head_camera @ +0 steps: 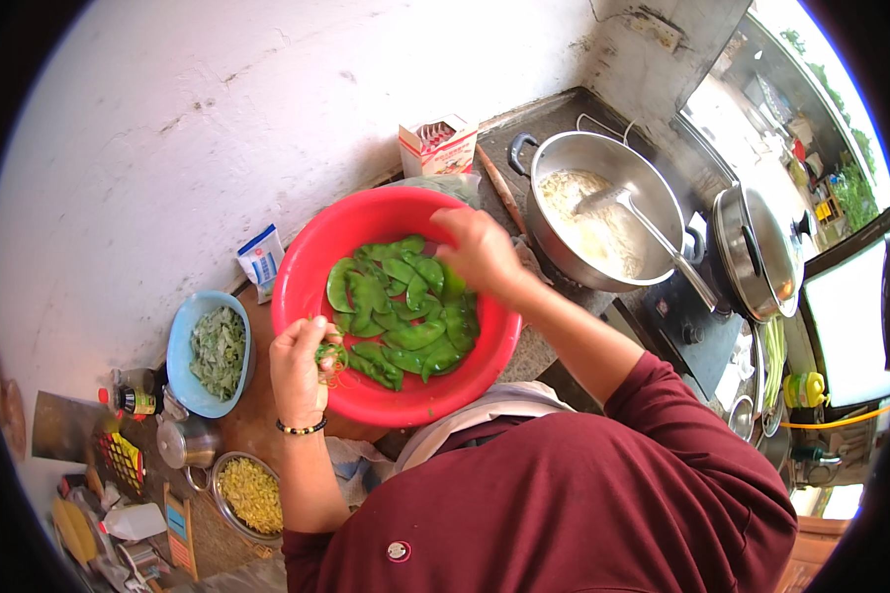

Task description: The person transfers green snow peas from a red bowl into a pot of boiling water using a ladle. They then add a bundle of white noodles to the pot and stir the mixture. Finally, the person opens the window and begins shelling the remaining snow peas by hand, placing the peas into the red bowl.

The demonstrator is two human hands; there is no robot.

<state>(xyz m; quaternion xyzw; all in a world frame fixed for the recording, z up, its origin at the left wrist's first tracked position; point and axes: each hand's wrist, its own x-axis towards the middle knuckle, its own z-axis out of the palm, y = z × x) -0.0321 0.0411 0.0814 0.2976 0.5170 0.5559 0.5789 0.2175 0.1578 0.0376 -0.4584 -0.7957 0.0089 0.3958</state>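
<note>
A red plastic basin (302, 399) stands before me with many flat green pea pods (415, 333) lying in water. My left hand (300, 363), with a beaded bracelet at the wrist, is over the basin's left rim. Its fingers are closed around a small tangle of thin green pod strings (331, 357). My right hand (482, 248) reaches over the upper right of the basin, fingers bent downward near the pods. Its fingertips are blurred, and I cannot tell whether they hold anything.
A steel pot (608, 276) of pale steaming food holds a slotted turner (656, 233). Right of it sits a lidded pan (764, 244). At left are a blue bowl (182, 348) of chopped greens and a metal bowl (226, 511) of yellow bits. An open carton (445, 152) stands behind the basin.
</note>
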